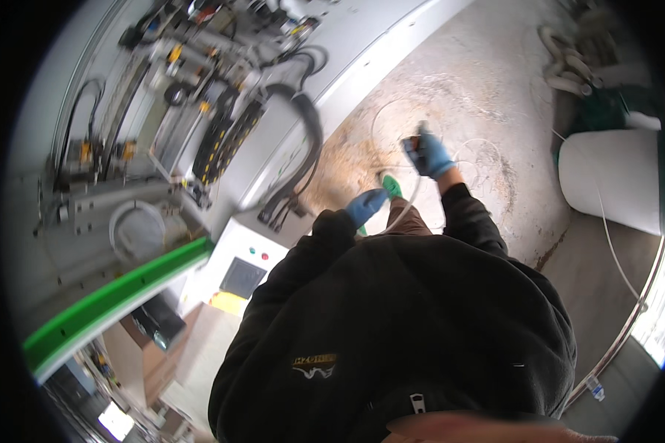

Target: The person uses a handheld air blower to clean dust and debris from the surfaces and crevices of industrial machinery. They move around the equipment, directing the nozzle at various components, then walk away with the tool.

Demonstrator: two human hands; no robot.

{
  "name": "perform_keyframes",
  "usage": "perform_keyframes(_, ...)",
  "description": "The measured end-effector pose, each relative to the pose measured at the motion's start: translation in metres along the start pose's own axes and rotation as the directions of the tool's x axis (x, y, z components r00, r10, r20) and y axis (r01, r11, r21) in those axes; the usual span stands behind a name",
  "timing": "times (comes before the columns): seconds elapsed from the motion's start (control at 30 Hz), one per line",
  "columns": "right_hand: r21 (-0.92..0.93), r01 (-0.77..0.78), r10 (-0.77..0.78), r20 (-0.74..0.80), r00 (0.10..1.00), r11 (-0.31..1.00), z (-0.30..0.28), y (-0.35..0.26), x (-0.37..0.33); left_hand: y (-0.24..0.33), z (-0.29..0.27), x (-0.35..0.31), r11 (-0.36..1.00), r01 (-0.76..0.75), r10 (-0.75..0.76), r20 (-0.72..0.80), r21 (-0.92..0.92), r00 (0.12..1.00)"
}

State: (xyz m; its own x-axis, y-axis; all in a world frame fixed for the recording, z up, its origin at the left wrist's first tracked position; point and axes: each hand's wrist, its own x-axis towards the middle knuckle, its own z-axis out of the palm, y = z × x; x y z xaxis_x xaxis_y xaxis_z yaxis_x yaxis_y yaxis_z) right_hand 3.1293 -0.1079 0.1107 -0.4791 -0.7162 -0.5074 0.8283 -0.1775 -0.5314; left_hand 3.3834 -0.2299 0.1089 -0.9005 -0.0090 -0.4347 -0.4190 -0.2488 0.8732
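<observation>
Right hand (pixel 430 156), gloved in blue, is found wrapped around a small dark tool (pixel 414 150) with some orange on it, held out over the floor (pixel 421 85) ahead of the body and to the right of the machine (pixel 207 111). Left hand (pixel 367 206), also gloved, lies nearer and to the left, with its fingers toward the green shoe (pixel 391 187); whether it grips anything cannot be told.

Judged from posture, the step in hand is the handling of a hose-fed hand tool, apart from the machine. The next move would call for a firm right-hand grip, a settled direction for the tool's tip, and enough slack in the hose (pixel 415 195), which should be kept clear of the feet.

Condition of the tool: compact, mostly covered by the glove, and blurred, so its type and wear cannot be certified. A short end projects on the far side of the fingers. The pale, slender hose runs from beside the right hand in a bend toward the trousers (pixel 408 224); its join with the tool is hidden. The floor beneath shows brownish staining and scuffs.
</observation>
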Motion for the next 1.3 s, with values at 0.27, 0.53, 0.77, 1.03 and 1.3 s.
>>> perform_keyframes(0.27, 0.376, -0.005, 0.095, -0.222, 0.97, 0.926, -0.01, 0.021, -0.131, -0.046, 0.018, -0.124, 0.972, -0.183, 0.206, -0.155, 0.149, 0.966)
perform_keyframes(0.53, 0.3, -0.038, 0.102, -0.2, 0.975, 0.953, 0.022, 0.085, -0.171, -0.006, 0.075, -0.178, 0.949, 0.081, -0.166, 0.266, 0.304, 0.95)
perform_keyframes(0.77, 0.287, 0.071, -0.041, -0.109, 0.993, 0.955, 0.03, 0.121, -0.243, 0.01, 0.131, -0.251, 0.976, 0.215, -0.216, 0.265, 0.031, 0.94)
perform_keyframes(1.03, 0.348, -0.148, 0.169, -0.029, 0.985, 0.926, 0.017, 0.216, -0.305, -0.064, 0.176, -0.326, 0.999, -0.023, 0.032, 0.334, -0.031, 0.942)
perform_keyframes(1.3, 0.201, -0.265, 0.254, 0.081, 0.964, 0.943, 0.114, 0.267, -0.309, -0.077, 0.144, -0.382, 0.994, 0.093, -0.106, 0.361, 0.053, 0.927)
